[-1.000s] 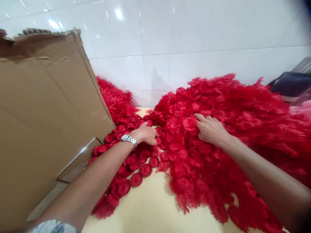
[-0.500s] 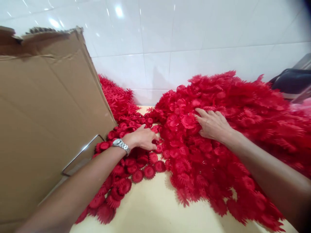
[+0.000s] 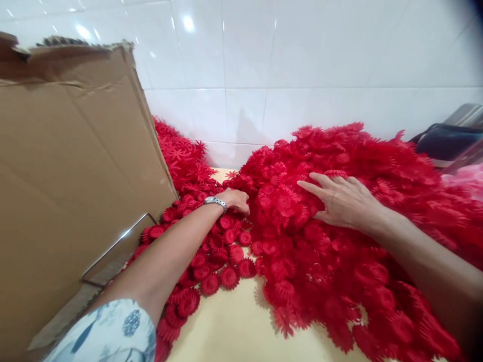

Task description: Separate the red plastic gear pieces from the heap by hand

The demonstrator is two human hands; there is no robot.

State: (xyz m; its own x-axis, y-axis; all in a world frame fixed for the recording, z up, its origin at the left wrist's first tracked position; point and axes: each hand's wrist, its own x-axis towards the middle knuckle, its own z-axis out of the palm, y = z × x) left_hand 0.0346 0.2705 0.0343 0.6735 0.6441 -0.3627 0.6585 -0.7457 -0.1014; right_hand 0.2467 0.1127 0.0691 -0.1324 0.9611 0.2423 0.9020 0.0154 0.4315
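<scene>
Two heaps of red flower-shaped pieces with notched edges lie on a pale yellow tabletop (image 3: 226, 322). The smaller left heap (image 3: 217, 241) has many rounder, cupped pieces. My left hand (image 3: 237, 200), wearing a silver watch (image 3: 216, 202), reaches into the gap between the heaps; its fingers curl downward and what they may hold is hidden. On top of the larger right heap (image 3: 302, 271), my right hand (image 3: 341, 203) rests palm down with fingers spread, holding nothing that shows.
A large cardboard box (image 3: 75, 151) with a torn top edge stands at the left, a bent metal wire (image 3: 116, 246) beside its base. White tiles (image 3: 302, 50) form the wall behind. A dark bag-like object (image 3: 449, 143) and pink material (image 3: 466, 181) are at the far right.
My left hand has reached farther forward, and its patterned sleeve has come into view. My right hand has shifted slightly right, its fingers more spread. The view has tilted a little.
</scene>
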